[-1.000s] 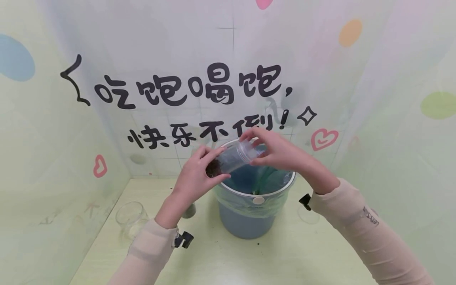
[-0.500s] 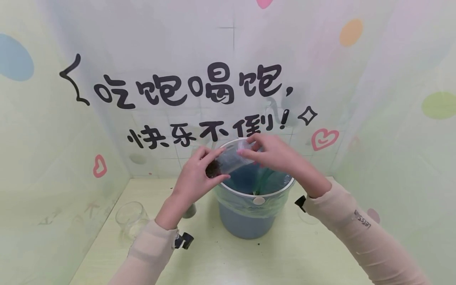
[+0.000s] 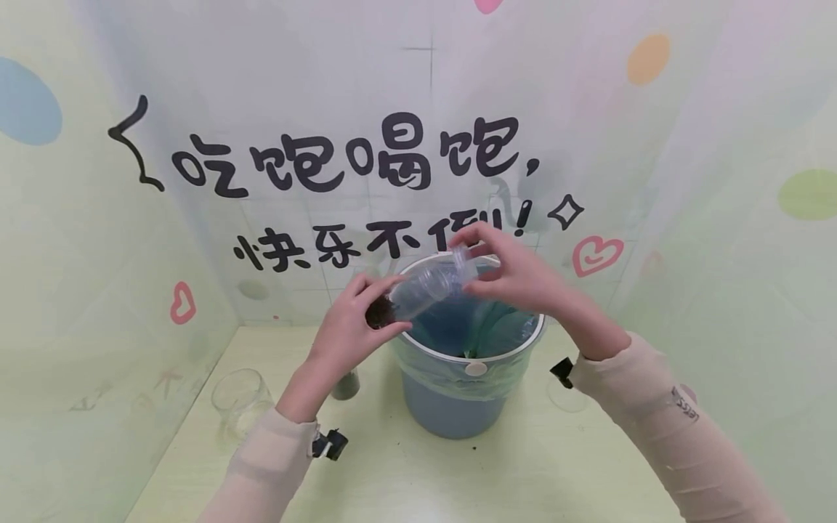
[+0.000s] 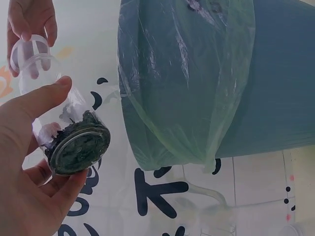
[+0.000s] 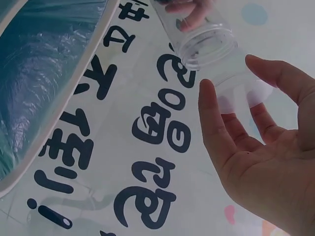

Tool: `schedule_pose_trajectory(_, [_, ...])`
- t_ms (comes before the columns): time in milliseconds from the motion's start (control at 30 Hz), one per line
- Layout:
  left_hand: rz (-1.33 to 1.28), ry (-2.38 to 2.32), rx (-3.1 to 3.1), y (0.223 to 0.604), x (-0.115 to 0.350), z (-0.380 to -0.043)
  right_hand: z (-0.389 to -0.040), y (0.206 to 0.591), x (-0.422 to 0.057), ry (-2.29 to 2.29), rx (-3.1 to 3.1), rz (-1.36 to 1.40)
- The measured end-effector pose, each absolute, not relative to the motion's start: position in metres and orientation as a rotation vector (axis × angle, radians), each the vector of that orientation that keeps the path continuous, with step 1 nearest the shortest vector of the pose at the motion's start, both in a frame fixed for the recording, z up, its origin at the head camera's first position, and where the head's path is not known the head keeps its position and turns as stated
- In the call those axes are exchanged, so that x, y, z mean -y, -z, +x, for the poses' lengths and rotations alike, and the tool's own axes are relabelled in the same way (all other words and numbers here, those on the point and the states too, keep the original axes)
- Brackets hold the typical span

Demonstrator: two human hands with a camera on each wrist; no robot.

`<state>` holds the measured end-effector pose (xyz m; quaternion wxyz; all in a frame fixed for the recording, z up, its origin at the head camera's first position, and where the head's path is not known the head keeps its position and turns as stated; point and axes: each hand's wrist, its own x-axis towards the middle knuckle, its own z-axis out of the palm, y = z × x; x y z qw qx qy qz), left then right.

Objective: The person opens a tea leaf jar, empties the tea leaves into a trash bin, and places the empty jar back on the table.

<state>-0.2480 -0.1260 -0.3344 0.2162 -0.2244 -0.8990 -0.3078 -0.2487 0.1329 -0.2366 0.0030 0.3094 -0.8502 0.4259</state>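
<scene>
The left hand point(image 3: 346, 322) has its fingers curled round a clear jar point(image 3: 418, 292), which tilts near the bucket's left rim with dark flakes point(image 4: 81, 140) gathered at its bottom end. The right hand point(image 3: 516, 271) pinches a clear lid point(image 3: 466, 266) between its fingers and thumb, just off the jar's mouth. The blue bucket point(image 3: 451, 418), lined with a green bag point(image 3: 421, 369), stands on the counter point(image 3: 379, 483), a drinking glass point(image 3: 238, 392) off to its left.
</scene>
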Motion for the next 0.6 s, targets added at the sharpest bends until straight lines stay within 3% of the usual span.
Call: schedule_pose_trajectory(600, [-0.578,0.854,2.501,0.338,0.138,-0.249,-0.244,0.254,-0.206,-1.228,2.727,0.715])
